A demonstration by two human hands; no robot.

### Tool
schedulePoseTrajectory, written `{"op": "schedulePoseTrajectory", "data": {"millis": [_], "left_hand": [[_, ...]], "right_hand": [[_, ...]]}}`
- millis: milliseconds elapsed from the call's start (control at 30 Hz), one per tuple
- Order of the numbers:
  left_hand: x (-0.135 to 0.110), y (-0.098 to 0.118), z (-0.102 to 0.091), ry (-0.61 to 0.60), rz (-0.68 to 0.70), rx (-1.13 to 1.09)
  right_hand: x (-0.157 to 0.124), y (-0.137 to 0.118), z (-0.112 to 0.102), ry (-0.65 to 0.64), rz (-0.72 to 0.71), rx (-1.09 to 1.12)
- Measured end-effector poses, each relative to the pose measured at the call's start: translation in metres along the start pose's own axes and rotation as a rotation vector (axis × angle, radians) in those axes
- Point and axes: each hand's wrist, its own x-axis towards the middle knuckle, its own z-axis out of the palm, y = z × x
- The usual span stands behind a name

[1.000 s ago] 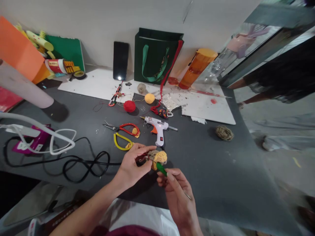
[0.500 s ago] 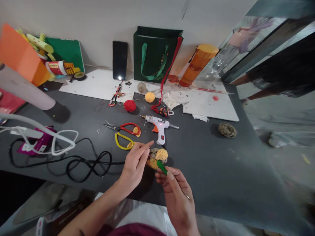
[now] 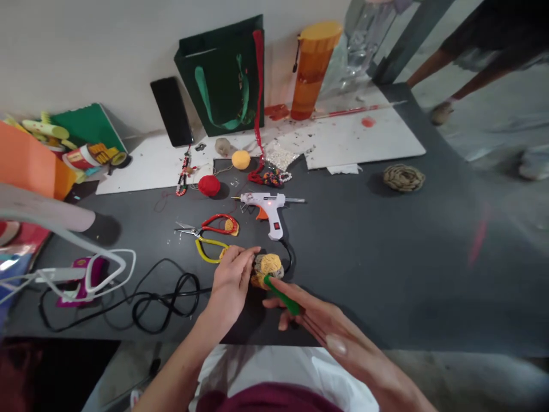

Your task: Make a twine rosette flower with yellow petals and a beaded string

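Note:
My left hand [image 3: 234, 280] is closed on the near side of a small craft piece [image 3: 271, 264] with yellow and grey-brown petal-like layers. Its fingers cover the left edge. My right hand [image 3: 330, 320] holds a green-handled tool [image 3: 285, 294] between its stretched fingers, the thumb standing away. The handle's rounded end meets the piece's lower edge; the tool's far end is hidden by the hand. Just beyond lies a white hot glue gun [image 3: 270, 209] with its light on. Red-and-yellow-handled scissors [image 3: 210, 243] rest to its left, near small yellow bits.
A coiled grey-brown piece [image 3: 403, 178] sits at right. Red [image 3: 209, 185] and yellow [image 3: 241, 159] balls, a green paper bag [image 3: 223, 86], a phone [image 3: 171, 111] and an orange bottle [image 3: 315, 71] stand farther back. Black cable [image 3: 165, 306] loops at left. A person's legs show at upper right.
The right hand has gone from a thumb pinch on the green handle to straighter fingers along it, and has turned. The view has shifted; the left hand stays on the craft piece.

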Motion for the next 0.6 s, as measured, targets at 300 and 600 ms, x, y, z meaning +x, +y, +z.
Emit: {"op": "schedulePoseTrajectory", "data": {"millis": [300,600], "left_hand": [[0.01,0.012,-0.008,-0.052,-0.078,-0.091],[0.017,0.01,-0.02,-0.122,-0.38,-0.405]], "right_hand": [[0.017,-0.007,0.005,0.379,-0.275,-0.641],[0.021,-0.008,-0.004,0.382,-0.363,-0.754]]}}
